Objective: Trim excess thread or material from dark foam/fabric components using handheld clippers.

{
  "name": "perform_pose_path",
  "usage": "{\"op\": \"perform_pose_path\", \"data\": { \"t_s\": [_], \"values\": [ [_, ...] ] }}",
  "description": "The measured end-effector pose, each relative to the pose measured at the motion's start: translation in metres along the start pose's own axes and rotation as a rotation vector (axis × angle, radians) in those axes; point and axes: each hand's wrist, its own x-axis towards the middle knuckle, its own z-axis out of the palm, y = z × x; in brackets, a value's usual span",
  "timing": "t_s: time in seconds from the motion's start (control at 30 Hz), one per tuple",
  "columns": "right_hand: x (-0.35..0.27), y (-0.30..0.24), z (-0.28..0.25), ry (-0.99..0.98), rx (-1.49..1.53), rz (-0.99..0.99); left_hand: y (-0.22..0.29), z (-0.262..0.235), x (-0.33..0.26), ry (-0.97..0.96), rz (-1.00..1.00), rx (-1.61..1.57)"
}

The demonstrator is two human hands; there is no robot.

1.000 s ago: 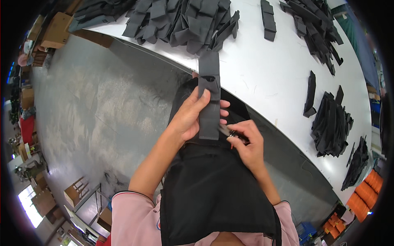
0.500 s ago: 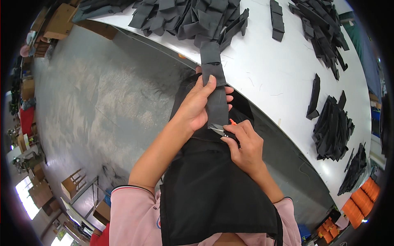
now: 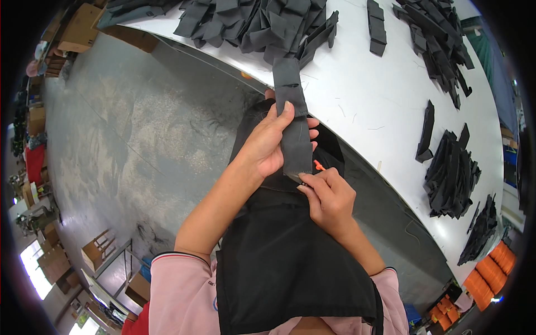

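Note:
A long dark grey fabric strip (image 3: 296, 146) runs down from the heap of folded strips (image 3: 262, 25) at the table's edge. My left hand (image 3: 273, 137) grips it from below, thumb pressed on top and fingertips showing past its right side. At the strip's lower end my right hand (image 3: 332, 198) is closed around small thread snips (image 3: 296, 178). Their blade tips touch or nearly touch the strip's end corner, and most of the tool is hidden by my fingers. An orange piece (image 3: 318, 165) sticks out just above that hand.
On the white table (image 3: 346, 84) lie more dark bundles (image 3: 452, 173), a single folded strip (image 3: 377, 28) and loose thread ends. Orange rolls (image 3: 491, 273) stand at the far right. Boxes (image 3: 81, 28) and a wooden chair (image 3: 97, 245) are on the left floor side.
The snips have turned and drawn in under my right hand, their blades less visible and closer together at the strip's end. My left hand holds almost the same place.

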Motion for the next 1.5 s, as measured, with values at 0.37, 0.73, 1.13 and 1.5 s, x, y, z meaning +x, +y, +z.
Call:
{"op": "perform_pose_path", "data": {
  "t_s": [0.37, 0.73, 1.13, 1.5],
  "values": [
    [-0.008, 0.009, -0.020, 0.144, 0.163, 0.093, 0.002, -0.007, 0.003, -0.053, 0.007, -0.042],
    [-0.004, 0.017, -0.029, 0.110, 0.391, 0.262, 0.002, -0.002, -0.002, -0.071, 0.027, 0.083],
    [0.004, -0.003, -0.006, -0.002, 0.092, -0.360, -0.006, 0.003, -0.001, -0.008, 0.136, 0.062],
    [0.005, -0.010, -0.028, 0.031, 0.326, 0.084, -0.004, 0.011, -0.013, 0.013, 0.228, 0.265]
  ]
}}
